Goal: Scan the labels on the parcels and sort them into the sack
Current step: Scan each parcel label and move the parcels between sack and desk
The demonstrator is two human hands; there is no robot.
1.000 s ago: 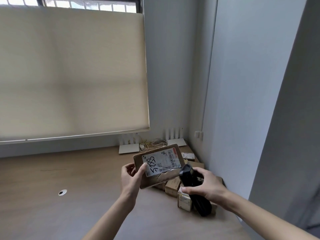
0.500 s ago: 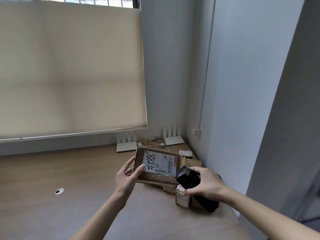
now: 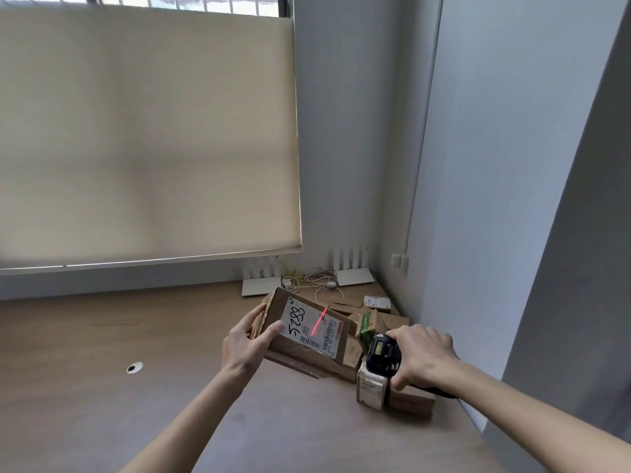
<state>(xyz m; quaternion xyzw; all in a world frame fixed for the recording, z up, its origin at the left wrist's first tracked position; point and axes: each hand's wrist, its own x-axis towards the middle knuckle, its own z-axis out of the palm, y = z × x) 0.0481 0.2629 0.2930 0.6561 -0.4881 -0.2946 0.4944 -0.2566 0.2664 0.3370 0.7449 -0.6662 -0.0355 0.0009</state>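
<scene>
1. Parcel (image 3: pixel 307 339): brown cardboard box, white label (image 3: pixel 312 328) handwritten "5288", barcode, red scan line across it.
2. Left hand (image 3: pixel 244 346): fingers grasping the box's left edge, above the surface (image 3: pixel 102 387).
3. Right hand (image 3: pixel 421 358): fingers clenched on one black scanner (image 3: pixel 382 356).
4. Remaining parcels (image 3: pixel 370 387): piled in the corner; exact count unclear.

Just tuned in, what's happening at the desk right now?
A person is scanning a parcel. The left hand holds a flat cardboard parcel tilted up, its label marked 5288 facing the scanner. The right hand aims a black handheld scanner at it, and a red laser line falls across the label. More small parcels are piled on the desk in the corner. No sack is in view.
</scene>
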